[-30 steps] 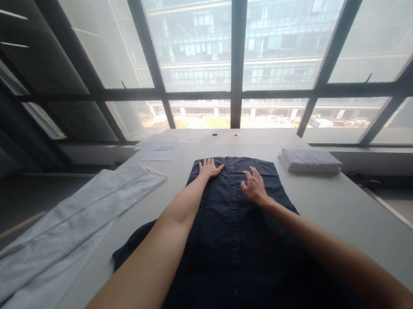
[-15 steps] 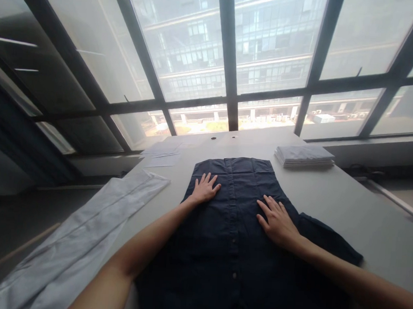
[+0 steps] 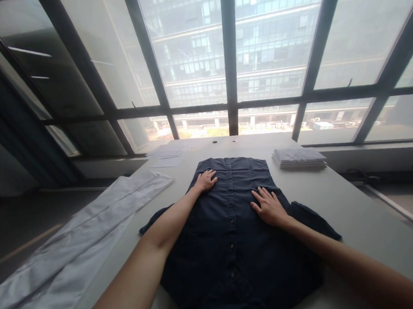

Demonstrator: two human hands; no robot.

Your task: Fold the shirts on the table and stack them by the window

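Whereas keeping the right hand (image 3: 269, 208) half-curled a second ago, now laying it open on the shirt (image 3: 219, 230), like the left hand (image 3: 206, 180); gripping nothing with either, seemingly smoothing. Seen spread front-up on the table (image 3: 374, 216), between white cloth (image 3: 82, 238) and folded stack (image 3: 298, 160). Showing no container.

Your left arm (image 3: 167, 231) hides part of the dark navy buttoned cloth shirt (image 3: 211, 248); the view's edge crops the long light-grey cloth garment (image 3: 82, 240). Any print on the flat white sheets (image 3: 167, 161) is indistinct.
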